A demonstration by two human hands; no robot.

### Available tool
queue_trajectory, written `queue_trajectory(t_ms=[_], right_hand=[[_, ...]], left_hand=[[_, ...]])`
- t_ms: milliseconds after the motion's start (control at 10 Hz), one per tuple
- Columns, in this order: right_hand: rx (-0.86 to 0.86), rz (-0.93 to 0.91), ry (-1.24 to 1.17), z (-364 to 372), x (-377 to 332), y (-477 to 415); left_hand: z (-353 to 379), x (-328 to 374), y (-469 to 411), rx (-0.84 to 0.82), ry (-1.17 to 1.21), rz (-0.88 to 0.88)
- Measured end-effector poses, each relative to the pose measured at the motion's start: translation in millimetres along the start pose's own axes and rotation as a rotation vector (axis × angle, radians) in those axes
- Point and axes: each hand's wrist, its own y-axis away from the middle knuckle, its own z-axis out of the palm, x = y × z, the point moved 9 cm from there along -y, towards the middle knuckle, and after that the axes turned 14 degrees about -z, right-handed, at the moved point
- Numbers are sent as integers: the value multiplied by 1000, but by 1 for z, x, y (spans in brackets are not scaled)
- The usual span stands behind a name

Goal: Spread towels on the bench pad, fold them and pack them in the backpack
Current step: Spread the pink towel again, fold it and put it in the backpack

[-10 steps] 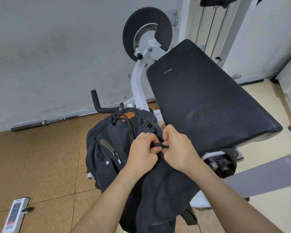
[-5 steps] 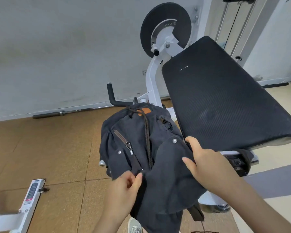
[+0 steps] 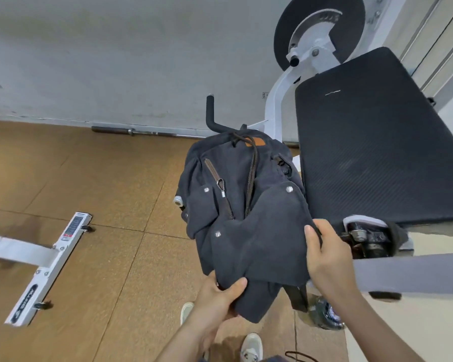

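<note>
Head view: the dark backpack (image 3: 236,205) stands propped against the gym machine, just left of the slanted black bench pad (image 3: 377,152), likely so that packing needs only a short reach. Its top flap (image 3: 267,239) lies folded down over the front, studs showing, with the brown drawstring (image 3: 251,173) trailing from the mouth.

The left hand (image 3: 220,296) pinches the flap's lower edge, thumb on top and fingers underneath. The right hand (image 3: 324,254) grips the flap's right edge, thumb on the cloth and fingers curled behind it. Holding two edges keeps the limp cloth taut and under control. Whether the flap is about to be lifted or pressed shut cannot be told.

No towel is in sight, so any towels are either inside the bag or out of frame. The person's pale shoes (image 3: 251,346) stand right below the bag, close enough to work over it.
</note>
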Motion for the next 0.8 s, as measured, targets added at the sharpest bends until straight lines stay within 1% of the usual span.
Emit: queue_trajectory(t_ms=[100, 200, 300, 400, 500, 600, 700, 800], right_hand=[[-153, -54, 230, -19, -19, -19], [-219, -30, 355, -34, -20, -21], [-268, 32, 504, -41, -10, -4], [-236, 94, 561, -43, -1, 20], [-144, 77, 521, -52, -8, 37], [-32, -1, 423, -72, -26, 57], [69, -88, 365, -88, -59, 88], [261, -199, 196, -107, -108, 132]], left_hand=[[-2, 26, 13, 70, -24, 186], [-4, 43, 22, 62, -75, 247], [7, 32, 21, -68, -260, 168], [4, 1, 13, -67, -393, 81], [-14, 0, 9, 106, -545, 235], [-41, 20, 34, 362, -687, 492], [-62, 36, 89, 484, -778, 795], [-86, 51, 164, 450, -691, 1148]])
